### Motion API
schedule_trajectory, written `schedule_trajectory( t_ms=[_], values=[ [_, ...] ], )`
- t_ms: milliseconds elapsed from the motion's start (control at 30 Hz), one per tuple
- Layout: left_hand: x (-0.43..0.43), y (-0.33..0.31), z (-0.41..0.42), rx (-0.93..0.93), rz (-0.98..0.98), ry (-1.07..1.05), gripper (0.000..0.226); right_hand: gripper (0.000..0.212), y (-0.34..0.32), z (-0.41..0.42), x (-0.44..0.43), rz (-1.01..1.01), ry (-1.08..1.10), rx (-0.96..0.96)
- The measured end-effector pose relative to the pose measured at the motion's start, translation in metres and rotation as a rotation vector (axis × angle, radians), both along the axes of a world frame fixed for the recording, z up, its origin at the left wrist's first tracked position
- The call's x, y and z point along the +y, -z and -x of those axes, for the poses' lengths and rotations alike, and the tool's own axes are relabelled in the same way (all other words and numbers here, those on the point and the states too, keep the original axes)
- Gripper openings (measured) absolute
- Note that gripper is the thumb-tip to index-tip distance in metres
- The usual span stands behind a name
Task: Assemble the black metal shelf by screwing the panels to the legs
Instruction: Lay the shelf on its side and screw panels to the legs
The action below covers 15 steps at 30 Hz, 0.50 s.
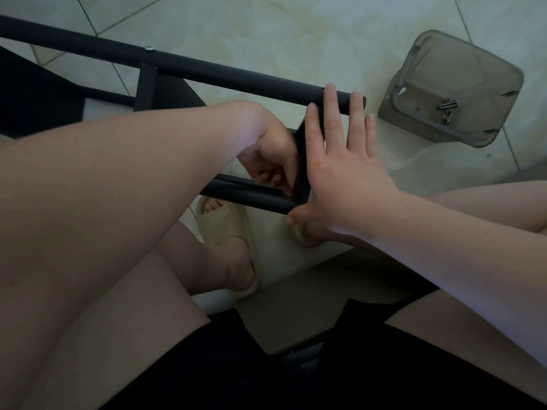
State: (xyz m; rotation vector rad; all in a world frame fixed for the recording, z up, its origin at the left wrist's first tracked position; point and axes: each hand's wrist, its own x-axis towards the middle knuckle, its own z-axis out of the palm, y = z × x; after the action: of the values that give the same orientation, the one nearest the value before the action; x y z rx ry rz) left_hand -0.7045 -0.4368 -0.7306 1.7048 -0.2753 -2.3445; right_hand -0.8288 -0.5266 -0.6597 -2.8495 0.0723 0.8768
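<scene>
The right hand [340, 161] is spread wide with straight fingers; its palm presses flat against the outer face of a narrow black metal panel [302, 161], its fingertips [330, 93] lie over the end of a long black round metal leg tube [207, 72], and its thumb touches the end of a second, lower black leg tube [245, 196]. The left hand [272, 155] is on the inner side of the same panel, fingers curled around its near edge just above the lower tube; whether it also holds something small cannot be told. The panel stands on edge between the two tube ends, and the partly built shelf lies on its side on the pale tiled floor [296, 31] in front of the seated person's knees. Farther left along the upper tube, a silver screw head [149, 48] sits above another black crosspiece [146, 84]. To the right, near the tube's end, rests a translucent grey plastic container [429, 60] holding a few loose silver screws [448, 109]. Beige slippers [225, 232] are under the frame.
</scene>
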Motion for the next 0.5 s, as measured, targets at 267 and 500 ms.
schedule_trajectory(
  t_ms=[267, 500],
  values=[
    [0.0019, 0.0005, -0.0029, 0.025, 0.026, -0.031, 0.015, 0.151, 0.0004, -0.0004, -0.0003, -0.008, 0.003, 0.000],
    [0.0055, 0.0021, -0.0001, 0.030, -0.015, -0.033, 0.012, 0.151, 0.0004, -0.0003, -0.0006, -0.004, 0.003, -0.007]
  ],
)
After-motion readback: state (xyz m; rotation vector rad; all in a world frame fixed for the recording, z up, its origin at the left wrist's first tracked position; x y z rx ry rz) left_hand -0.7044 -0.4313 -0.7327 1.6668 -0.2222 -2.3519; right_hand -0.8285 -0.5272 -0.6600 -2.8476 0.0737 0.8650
